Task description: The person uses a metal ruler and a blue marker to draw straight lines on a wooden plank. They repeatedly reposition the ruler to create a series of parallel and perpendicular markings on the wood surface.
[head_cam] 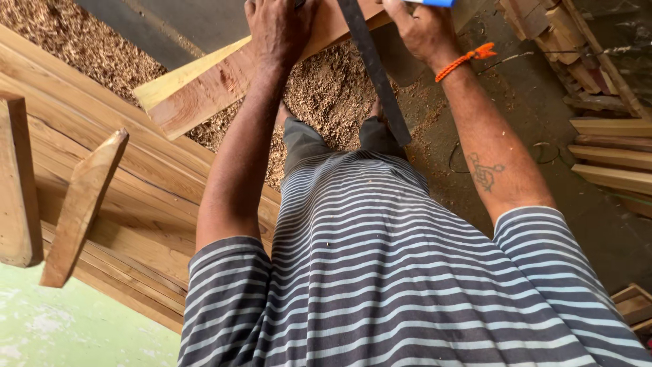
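Stacked boards: several long pale wooden planks (102, 136) lie left, beside wood shavings (326, 88).
Held plank: one reddish-brown wooden plank (204, 95) slants across the top; it looks stiff and heavy, best gripped at its edges.
Dark strip: one flat dark metal strip (377, 75) crosses it.
Left hand (280, 30): fingers spread flat, pressing on the plank.
Right hand (424, 27): fingers curled on a blue-white object (435, 3).

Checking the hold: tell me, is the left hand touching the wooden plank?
Touching. The head view shows the left hand pressed palm-down flat on the wooden plank, no gap visible.
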